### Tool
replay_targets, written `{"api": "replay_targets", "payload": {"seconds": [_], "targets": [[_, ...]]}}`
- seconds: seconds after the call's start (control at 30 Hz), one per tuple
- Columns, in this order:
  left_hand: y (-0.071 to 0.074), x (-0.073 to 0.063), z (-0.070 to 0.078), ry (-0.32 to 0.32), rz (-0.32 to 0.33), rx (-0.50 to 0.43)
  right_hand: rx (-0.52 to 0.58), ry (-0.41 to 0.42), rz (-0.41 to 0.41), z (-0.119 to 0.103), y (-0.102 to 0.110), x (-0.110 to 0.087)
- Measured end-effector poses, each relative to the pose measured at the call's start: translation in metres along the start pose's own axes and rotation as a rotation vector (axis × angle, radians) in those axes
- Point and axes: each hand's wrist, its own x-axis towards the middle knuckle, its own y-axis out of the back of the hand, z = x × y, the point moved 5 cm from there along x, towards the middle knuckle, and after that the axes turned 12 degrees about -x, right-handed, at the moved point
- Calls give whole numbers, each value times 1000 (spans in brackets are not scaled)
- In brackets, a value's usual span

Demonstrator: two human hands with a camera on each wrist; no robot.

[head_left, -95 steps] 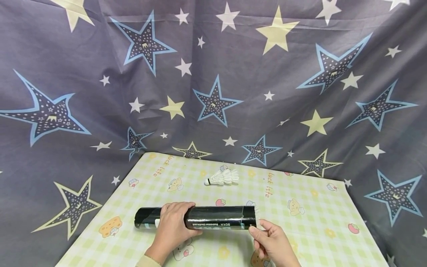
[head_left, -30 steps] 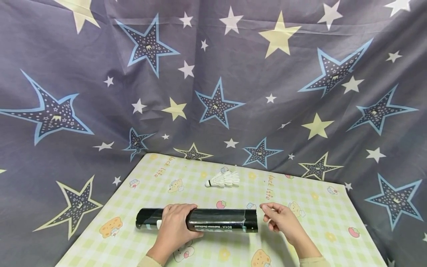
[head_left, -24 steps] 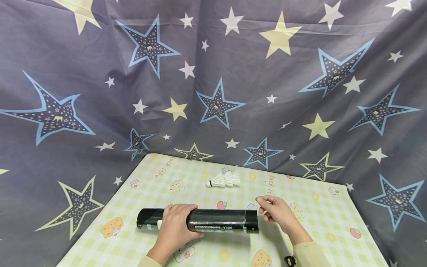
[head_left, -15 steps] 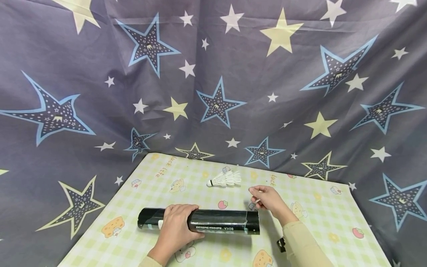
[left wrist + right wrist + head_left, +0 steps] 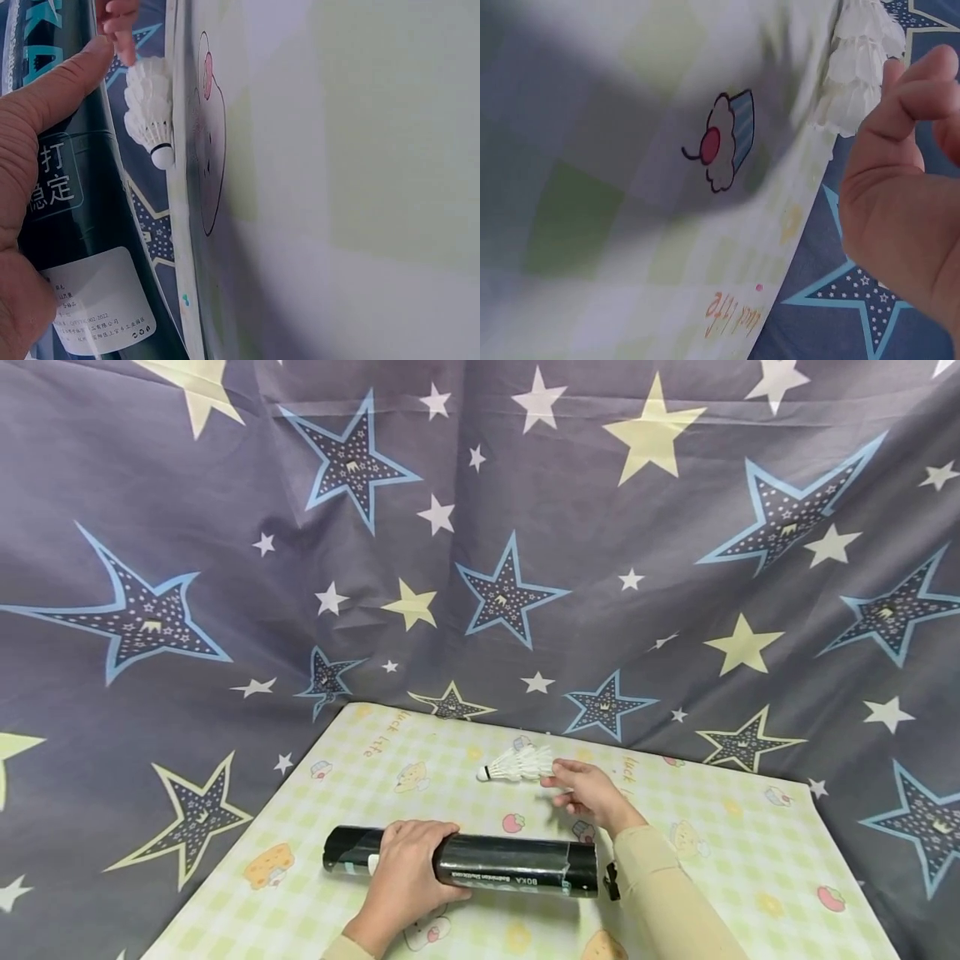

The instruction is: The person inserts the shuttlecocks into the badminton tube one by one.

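Note:
A stack of nested white shuttlecocks [image 5: 516, 765] lies on its side at the far part of the table, cork end to the left. My right hand [image 5: 592, 795] is at the stack's feathered right end, fingers loosely bent and not closed round it; whether a fingertip touches the feathers I cannot tell. My left hand [image 5: 415, 870] grips a black shuttlecock tube [image 5: 517, 864] from above, near its middle, and the tube lies sideways. In the left wrist view, the thumb lies along the tube [image 5: 82, 217], which bears a white label. The inside of the tube is hidden.
A green-and-white checked tablecloth [image 5: 720, 877] with cartoon prints covers the table. Behind it hangs a dark star-patterned curtain [image 5: 420, 435]. A small black strap piece [image 5: 612, 882] sits beside the right sleeve, near the tube's right end.
My right hand has left the tube's right end and moved up and left to the shuttlecocks. My left hand keeps its hold on the tube. The head view has shifted slightly.

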Motion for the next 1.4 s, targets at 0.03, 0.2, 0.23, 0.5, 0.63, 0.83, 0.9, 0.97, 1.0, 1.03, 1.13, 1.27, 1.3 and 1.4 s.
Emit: {"api": "replay_targets", "payload": {"seconds": [0.03,0.2,0.23,0.5,0.63,0.83,0.9,0.97,1.0,1.03,1.13,1.27,1.3,1.4], "targets": [[-1,0,1,-2,-7,-6,4,-3,5,1,1,0],[-4,2,7,-9,-32,-18,8,-45,94,7,9,1],[-4,3,8,-9,-35,-19,4,-50,100,8,10,2],[-4,2,6,10,-35,-25,-91,-49,96,17,4,5],[-3,1,2,20,-39,-19,-116,-57,172,20,7,-2],[6,0,-5,20,-26,7,-137,-56,125,19,13,-12],[8,0,-6,26,-26,4,-91,-45,79,18,12,-8],[8,0,-6,27,-24,2,-43,-36,39,17,7,-3],[8,0,-6,24,-25,2,-14,-31,19,16,4,-1],[7,0,-5,21,-27,0,15,-31,0,16,1,1],[4,1,-3,11,-37,-8,70,-31,-48,16,-8,5],[2,0,0,9,-48,-23,63,-53,-21,20,-12,7],[2,-1,0,10,-47,-26,42,-58,7,21,-11,5],[4,-2,0,13,-36,-18,-82,-48,139,23,-1,-3]]}}
